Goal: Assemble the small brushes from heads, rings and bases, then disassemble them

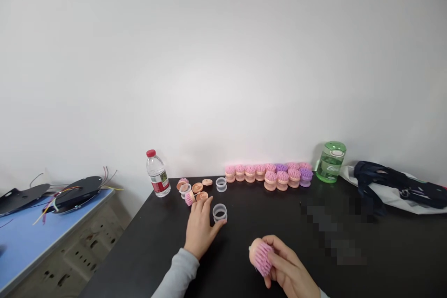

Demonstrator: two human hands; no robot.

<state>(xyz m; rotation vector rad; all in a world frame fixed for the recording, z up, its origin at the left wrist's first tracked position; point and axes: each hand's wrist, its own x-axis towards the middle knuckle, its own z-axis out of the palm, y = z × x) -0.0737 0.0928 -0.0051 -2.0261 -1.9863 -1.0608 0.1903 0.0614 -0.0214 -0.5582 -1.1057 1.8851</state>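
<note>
My right hand (288, 267) is closed around a scalp brush (262, 257) with pink bristles and a peach back, tilted so its back faces left. My left hand (200, 228) reaches over the black table, thumb and fingers apart. Its thumb lies at the near edge of a clear plastic ring (220, 213); I cannot tell whether they touch. Just beyond its fingertips lie peach round caps (197, 187) and a pink-bristled brush head (189, 198) on its side. A second clear ring (221, 185) stands farther back.
Several finished-looking pink and purple brushes (282, 180) stand in rows by the wall. A water bottle (158, 174) is at the back left, a green container (331, 162) at the back right, beside a dark strapped bag (401, 186). A blue table (26, 237) holds black wired plates.
</note>
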